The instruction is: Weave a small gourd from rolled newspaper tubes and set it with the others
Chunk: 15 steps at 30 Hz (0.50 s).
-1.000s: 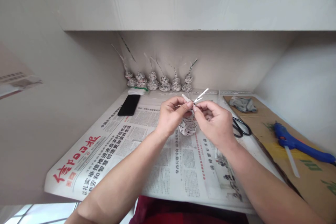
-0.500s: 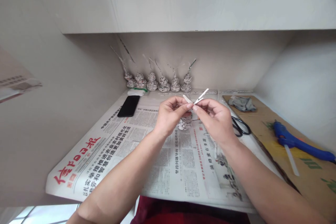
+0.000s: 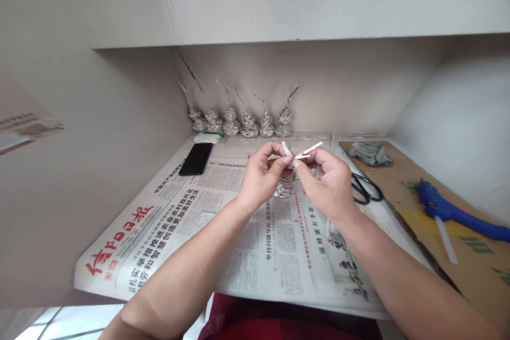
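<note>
Currently both hands close together, mid-view. L hand (image 3: 263,176): grip narrow, thumb + index pinching thin white rolled-paper strips (image 3: 314,147) nr their crossing pt. R hand (image 3: 329,183): grip likewise narrow, thumb + index on same strips just beside L; thumb tips approx. touching. Strip ends poke out past the fingers, one up by L index, others angled off to the R. Remaining fingers curled; can't tell if they press on anything.

Small round grey-white woven-newsprint body (image 3: 285,188) sits below & btwn the hands, top part hidden by fingers. Can't tell if its base touches the spread newspaper sheet w/ red + blk print (image 3: 255,271).

Nearby: six gourd-shaped woven-newsprint pieces (image 3: 249,128) in a row at back, thin stems up. Flat blk phone (image 3: 195,159), L side. Blk-handled scissors (image 3: 365,189) nr R wrist. Far R, brown flat cardboard (image 3: 422,231) w/ blue glue gun (image 3: 448,211) & crumpled grey cloth (image 3: 370,154).
</note>
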{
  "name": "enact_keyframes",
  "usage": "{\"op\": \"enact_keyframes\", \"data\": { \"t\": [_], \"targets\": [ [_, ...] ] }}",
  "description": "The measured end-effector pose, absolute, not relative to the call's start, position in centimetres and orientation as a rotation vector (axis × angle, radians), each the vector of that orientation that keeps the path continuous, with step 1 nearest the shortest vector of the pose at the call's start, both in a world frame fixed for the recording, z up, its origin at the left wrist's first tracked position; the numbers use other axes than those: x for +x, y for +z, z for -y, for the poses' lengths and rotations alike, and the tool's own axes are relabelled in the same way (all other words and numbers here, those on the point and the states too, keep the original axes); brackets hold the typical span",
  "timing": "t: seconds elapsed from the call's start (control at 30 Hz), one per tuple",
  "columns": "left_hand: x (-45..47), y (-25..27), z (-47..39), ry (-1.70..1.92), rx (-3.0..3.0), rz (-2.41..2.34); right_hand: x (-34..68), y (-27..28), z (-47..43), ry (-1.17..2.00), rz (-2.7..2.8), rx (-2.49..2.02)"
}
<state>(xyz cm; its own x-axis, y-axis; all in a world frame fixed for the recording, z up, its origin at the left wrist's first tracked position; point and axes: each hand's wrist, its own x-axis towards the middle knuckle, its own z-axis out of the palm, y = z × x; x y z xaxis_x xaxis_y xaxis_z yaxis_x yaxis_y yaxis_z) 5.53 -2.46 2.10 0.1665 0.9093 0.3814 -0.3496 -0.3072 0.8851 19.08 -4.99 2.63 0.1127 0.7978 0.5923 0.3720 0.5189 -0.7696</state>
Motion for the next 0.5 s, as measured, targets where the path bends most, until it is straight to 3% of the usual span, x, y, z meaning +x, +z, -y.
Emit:
{"op": "enact_keyframes", "data": {
  "t": [0.23, 0.5],
  "targets": [
    [5.54, 1.85, 2.16, 1.418, 1.332, -0.617, 19.08, 2.41, 4.99, 0.303, 1.554, -1.067],
    [5.36, 1.86, 1.57, 1.468, 1.295, -0.606, 19.19, 2.33, 4.53, 0.509, 1.454, -0.983]
  ]
}}
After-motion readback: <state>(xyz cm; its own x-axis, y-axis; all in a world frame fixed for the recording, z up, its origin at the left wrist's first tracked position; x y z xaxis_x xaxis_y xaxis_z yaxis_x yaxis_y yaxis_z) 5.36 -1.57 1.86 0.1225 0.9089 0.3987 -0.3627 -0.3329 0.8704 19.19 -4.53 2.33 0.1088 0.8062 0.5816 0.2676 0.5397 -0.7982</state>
